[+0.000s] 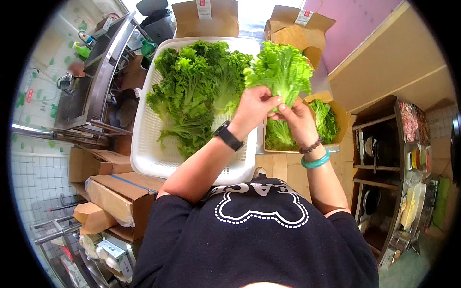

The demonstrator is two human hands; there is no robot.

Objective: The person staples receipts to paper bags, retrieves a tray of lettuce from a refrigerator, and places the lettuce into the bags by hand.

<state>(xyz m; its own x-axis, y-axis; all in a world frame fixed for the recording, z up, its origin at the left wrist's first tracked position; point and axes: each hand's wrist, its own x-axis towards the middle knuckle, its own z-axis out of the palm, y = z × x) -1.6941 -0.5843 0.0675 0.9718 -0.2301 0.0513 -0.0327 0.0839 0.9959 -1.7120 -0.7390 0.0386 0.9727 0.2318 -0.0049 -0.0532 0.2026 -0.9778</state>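
A bunch of frilly green lettuce leaves (282,70) is held up between my two hands, stem end toward me. My left hand (254,104), with a dark watch at the wrist, pinches the stem end from the left. From the right, my right hand (297,118) grips the same stem end; a bead bracelet and a green bangle circle that wrist. To the left, a white plastic basket (144,151) with slotted walls holds several heads of leaf lettuce (194,79). Below my right hand, an opened kraft-paper container (340,124) holds more lettuce (326,115), partly hidden by the hand.
Two brown paper bags (207,25) (324,27) stand beyond the basket. At the left is a stainless-steel sink (75,104); cardboard boxes (122,183) stand near my left elbow. Shelving (378,172) with pans and food trays lines the right side.
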